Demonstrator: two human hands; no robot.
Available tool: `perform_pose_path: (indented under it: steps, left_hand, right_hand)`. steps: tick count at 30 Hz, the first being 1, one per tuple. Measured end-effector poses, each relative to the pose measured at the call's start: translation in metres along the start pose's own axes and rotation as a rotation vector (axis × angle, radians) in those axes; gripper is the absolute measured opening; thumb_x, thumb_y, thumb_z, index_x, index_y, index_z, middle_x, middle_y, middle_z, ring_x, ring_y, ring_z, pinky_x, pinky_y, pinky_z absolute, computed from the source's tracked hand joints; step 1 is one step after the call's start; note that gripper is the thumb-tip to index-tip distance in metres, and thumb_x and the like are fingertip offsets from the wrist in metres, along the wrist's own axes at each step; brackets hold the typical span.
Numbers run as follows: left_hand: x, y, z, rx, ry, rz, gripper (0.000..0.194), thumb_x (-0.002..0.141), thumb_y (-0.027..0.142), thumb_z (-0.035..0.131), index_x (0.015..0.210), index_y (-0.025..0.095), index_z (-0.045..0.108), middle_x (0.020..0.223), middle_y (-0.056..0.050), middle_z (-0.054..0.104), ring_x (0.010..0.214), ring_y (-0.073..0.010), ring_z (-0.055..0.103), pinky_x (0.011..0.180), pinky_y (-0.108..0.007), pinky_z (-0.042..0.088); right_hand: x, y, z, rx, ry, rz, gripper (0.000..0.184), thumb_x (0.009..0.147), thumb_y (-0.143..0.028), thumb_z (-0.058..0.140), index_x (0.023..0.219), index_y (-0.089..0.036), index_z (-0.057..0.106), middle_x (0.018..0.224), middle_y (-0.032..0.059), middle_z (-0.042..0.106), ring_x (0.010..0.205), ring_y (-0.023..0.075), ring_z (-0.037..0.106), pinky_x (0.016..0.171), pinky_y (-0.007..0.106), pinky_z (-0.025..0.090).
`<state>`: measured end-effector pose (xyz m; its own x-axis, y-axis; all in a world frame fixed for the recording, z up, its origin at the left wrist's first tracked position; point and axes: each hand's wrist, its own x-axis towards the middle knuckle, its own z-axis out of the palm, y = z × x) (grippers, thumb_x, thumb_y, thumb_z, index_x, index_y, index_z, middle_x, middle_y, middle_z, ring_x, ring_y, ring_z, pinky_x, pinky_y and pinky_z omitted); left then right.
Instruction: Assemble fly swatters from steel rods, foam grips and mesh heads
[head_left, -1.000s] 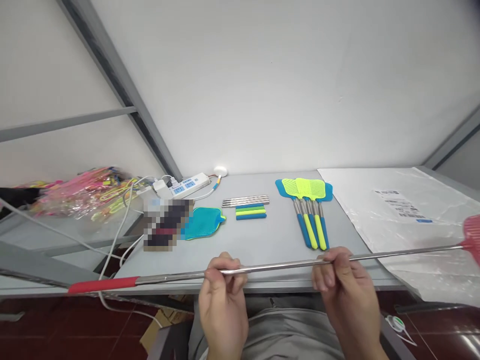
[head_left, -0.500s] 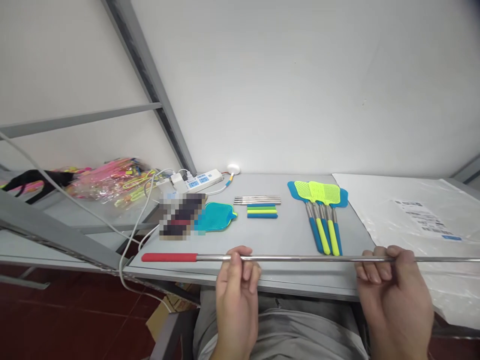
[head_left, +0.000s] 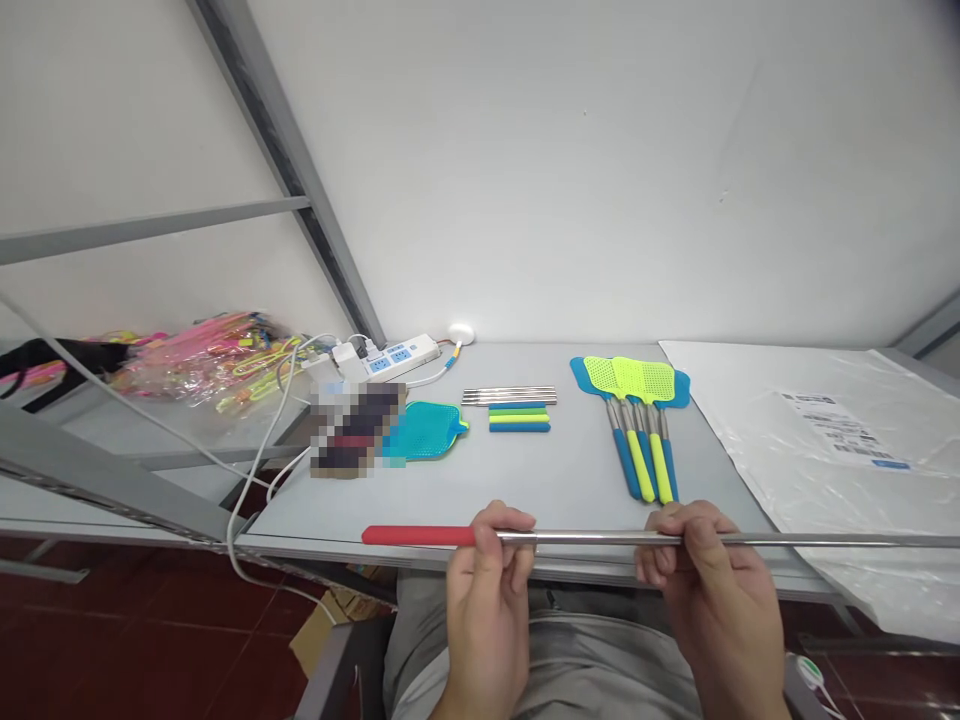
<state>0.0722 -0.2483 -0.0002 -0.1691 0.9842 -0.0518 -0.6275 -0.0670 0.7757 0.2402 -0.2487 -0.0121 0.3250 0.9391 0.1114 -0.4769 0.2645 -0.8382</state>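
A long telescopic metal rod (head_left: 592,538) with a red grip (head_left: 417,536) lies level across both hands, above the table's front edge. My left hand (head_left: 491,590) is closed on it where the red grip meets the metal. Further right, my right hand (head_left: 709,580) pinches the metal tube; the far end runs out of view. Beyond it, several assembled fly swatters (head_left: 637,425) with yellow and blue heads lie fanned out. Short metal rods (head_left: 510,395) and loose coloured grips (head_left: 519,418) sit side by side mid-table. To their left is a stack of blue swatter heads (head_left: 426,430).
A white plastic mailer bag (head_left: 780,400) with a label covers the table's right side. At the back left are a power strip (head_left: 401,357) and white cables. Bagged colourful items (head_left: 217,360) lie beyond the grey rack post (head_left: 292,170). A pixelated patch hides something beside the swatter heads.
The rod has shifted right and slightly nearer to me. My right hand has come leftward, closer to my left hand, which now sits by the red grip instead of along the metal.
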Motion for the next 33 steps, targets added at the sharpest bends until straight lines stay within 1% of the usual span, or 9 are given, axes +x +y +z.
perform_pose_path:
  steps: [4,9,13,15,18,20,24,28,33]
  left_hand:
    - [0.0,-0.001,0.0,-0.042,0.005,0.002,0.037,0.091,0.05,0.059,0.083,0.015,0.069,0.066,0.004,0.033,0.055,-0.0059,0.026,0.056,-0.019,0.031]
    - [0.002,0.0,-0.001,-0.089,0.028,-0.061,0.033,0.092,0.047,0.059,0.085,0.016,0.068,0.058,0.006,0.029,0.054,-0.0069,0.026,0.06,-0.018,0.036]
    - [0.007,0.004,-0.008,-0.129,0.07,0.035,0.031,0.089,0.047,0.063,0.09,0.017,0.069,0.061,0.006,0.035,0.053,-0.0052,0.032,0.068,-0.021,0.045]
    - [0.01,0.007,-0.011,-0.13,0.103,0.073,0.032,0.088,0.048,0.065,0.089,0.017,0.069,0.065,0.005,0.038,0.053,-0.0046,0.035,0.069,-0.023,0.047]
    - [0.013,0.014,-0.012,-0.136,0.194,0.141,0.035,0.087,0.051,0.065,0.086,0.016,0.069,0.066,0.005,0.038,0.053,-0.0049,0.037,0.064,-0.021,0.048]
    - [0.015,0.018,-0.012,-0.151,0.231,0.188,0.034,0.088,0.05,0.064,0.084,0.017,0.067,0.066,0.005,0.038,0.052,-0.0049,0.036,0.061,-0.02,0.047]
    - [0.014,0.023,-0.014,-0.181,0.225,0.21,0.036,0.09,0.052,0.06,0.082,0.017,0.065,0.067,0.004,0.038,0.051,-0.0055,0.036,0.056,-0.02,0.045]
    - [0.013,0.022,-0.015,-0.184,0.223,0.223,0.044,0.09,0.06,0.053,0.084,0.019,0.065,0.065,0.004,0.039,0.051,-0.0075,0.038,0.06,-0.024,0.049]
    - [0.015,0.021,-0.017,-0.165,0.209,0.293,0.037,0.093,0.054,0.05,0.091,0.021,0.065,0.065,0.002,0.045,0.052,-0.0088,0.041,0.062,-0.026,0.049]
  right_hand:
    - [0.0,0.0,0.003,-0.004,0.088,0.051,0.02,0.087,-0.035,0.067,0.076,-0.018,0.067,0.073,0.001,0.057,0.051,0.0077,0.049,0.048,0.024,0.045]
    - [0.006,-0.002,-0.005,-0.034,0.087,0.043,0.023,0.089,-0.037,0.064,0.078,-0.017,0.068,0.061,-0.0021,0.049,0.053,0.0092,0.049,0.05,0.025,0.047]
    - [0.014,-0.005,-0.017,-0.018,0.152,-0.013,0.026,0.091,-0.035,0.063,0.074,-0.016,0.066,0.065,-0.0027,0.048,0.053,0.0075,0.047,0.051,0.025,0.046]
    - [0.015,-0.006,-0.021,-0.011,0.117,-0.014,0.025,0.091,-0.035,0.062,0.075,-0.016,0.066,0.064,-0.0032,0.047,0.052,0.0072,0.046,0.05,0.025,0.045]
    - [0.015,-0.006,-0.023,0.004,0.039,0.019,0.025,0.094,-0.036,0.058,0.08,-0.017,0.066,0.061,-0.0039,0.045,0.051,0.008,0.047,0.05,0.025,0.044]
    - [0.016,-0.007,-0.022,0.02,0.031,0.014,0.026,0.095,-0.038,0.055,0.08,-0.018,0.066,0.06,-0.0041,0.044,0.051,0.0078,0.047,0.05,0.025,0.044]
    - [0.019,-0.01,-0.018,0.053,0.091,-0.038,0.031,0.096,-0.04,0.054,0.076,-0.018,0.061,0.06,-0.0047,0.042,0.049,0.0068,0.042,0.048,0.023,0.041]
    - [0.018,-0.013,-0.013,0.075,0.14,-0.015,0.031,0.096,-0.04,0.054,0.073,-0.019,0.056,0.058,-0.0053,0.039,0.05,0.0078,0.038,0.048,0.023,0.04]
    - [0.017,-0.017,-0.01,0.065,0.175,0.001,0.033,0.096,-0.041,0.052,0.072,-0.019,0.053,0.059,-0.0049,0.036,0.052,0.0089,0.035,0.047,0.022,0.039]
